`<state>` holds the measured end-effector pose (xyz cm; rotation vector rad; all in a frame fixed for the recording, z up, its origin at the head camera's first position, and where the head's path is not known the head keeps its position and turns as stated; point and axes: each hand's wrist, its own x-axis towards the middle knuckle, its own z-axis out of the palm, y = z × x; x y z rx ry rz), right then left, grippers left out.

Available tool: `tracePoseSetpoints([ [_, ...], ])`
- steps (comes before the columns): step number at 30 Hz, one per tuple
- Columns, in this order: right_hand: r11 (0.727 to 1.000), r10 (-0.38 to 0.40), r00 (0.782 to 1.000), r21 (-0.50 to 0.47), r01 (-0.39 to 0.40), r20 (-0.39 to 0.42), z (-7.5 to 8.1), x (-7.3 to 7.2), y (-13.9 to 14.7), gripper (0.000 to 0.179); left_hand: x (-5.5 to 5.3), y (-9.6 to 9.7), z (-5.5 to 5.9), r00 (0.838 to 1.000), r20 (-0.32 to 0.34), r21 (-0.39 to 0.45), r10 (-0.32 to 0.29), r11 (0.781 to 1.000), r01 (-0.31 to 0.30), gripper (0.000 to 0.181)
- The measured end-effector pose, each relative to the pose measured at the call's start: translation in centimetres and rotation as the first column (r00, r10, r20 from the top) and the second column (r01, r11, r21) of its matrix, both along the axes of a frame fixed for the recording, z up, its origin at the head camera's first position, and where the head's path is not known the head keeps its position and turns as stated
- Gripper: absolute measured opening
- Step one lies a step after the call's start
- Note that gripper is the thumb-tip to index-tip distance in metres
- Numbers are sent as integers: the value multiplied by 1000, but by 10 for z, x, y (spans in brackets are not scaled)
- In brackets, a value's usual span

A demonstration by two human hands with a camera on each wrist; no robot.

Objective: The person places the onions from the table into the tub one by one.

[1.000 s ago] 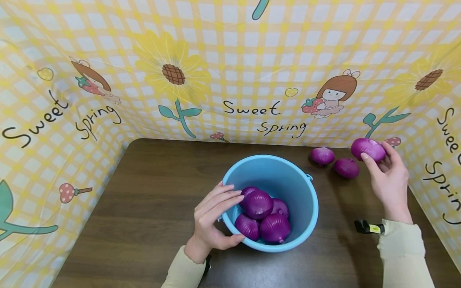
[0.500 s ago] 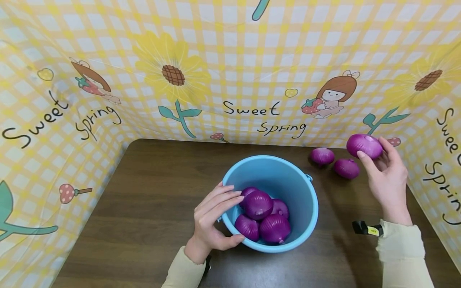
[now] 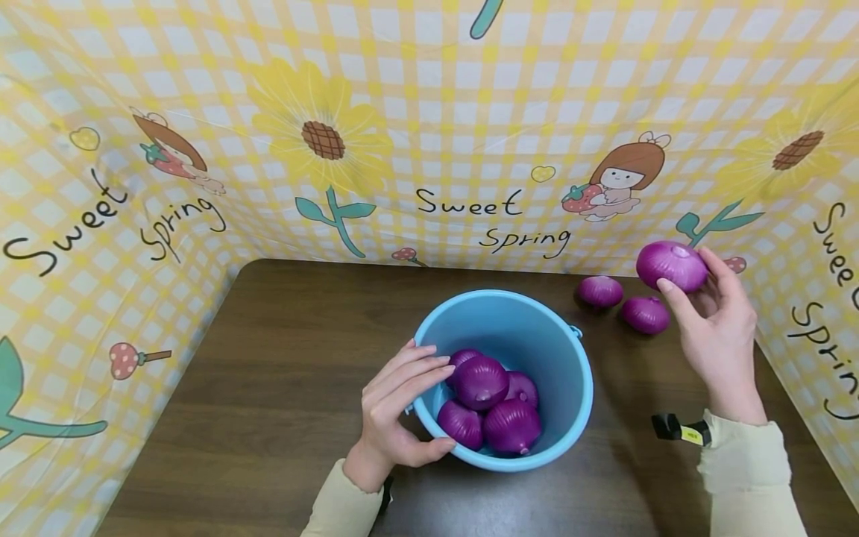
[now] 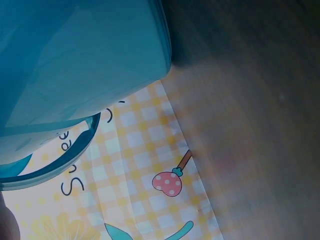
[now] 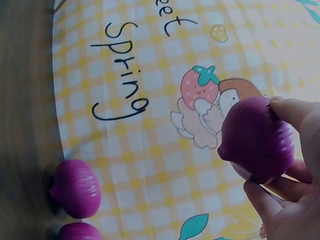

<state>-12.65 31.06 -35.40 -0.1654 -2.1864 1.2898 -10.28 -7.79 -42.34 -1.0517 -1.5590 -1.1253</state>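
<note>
In the head view, my left hand (image 3: 396,410) holds the left rim of a light blue bucket (image 3: 570,388), its fingers reaching over the edge and the thumb at the near rim. Several purple onions (image 3: 512,426) lie in the bucket. My right hand (image 3: 723,335) grips another onion (image 3: 671,266) between thumb and fingers, raised over the table's right side; the right wrist view shows this onion (image 5: 257,140) from its pointed end. Two loose onions, one farther back (image 3: 600,291) and one nearer (image 3: 645,315), sit on the table just left of that hand.
The dark wooden table (image 3: 282,388) ends at a yellow checked cloth (image 3: 456,134) that hangs at the back and both sides. In the left wrist view, the bucket's blue handle (image 4: 65,165) hangs along its outer wall.
My right hand has lifted its onion slightly up and to the left. My left hand, the bucket and the two loose onions have stayed put.
</note>
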Motion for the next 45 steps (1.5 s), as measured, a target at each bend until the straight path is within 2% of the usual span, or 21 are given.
tracePoseSetpoints([
  [7,999,37,998,42,-34,-55,7,5,-12,65,0,-1,-2,1000,1,-5,3,1000,-3,64],
  [25,986,120,991,124,-112,-63,14,13,-35,72,-1,0,-3,1000,0,-5,-3,1000,3,65],
  [31,979,172,984,124,-164,-55,14,16,-46,77,-1,0,-3,1000,5,-6,-1,1000,1,64],
  [45,958,266,959,138,-251,-97,19,25,-63,80,-1,0,-2,1000,1,-5,4,1000,-4,65],
])
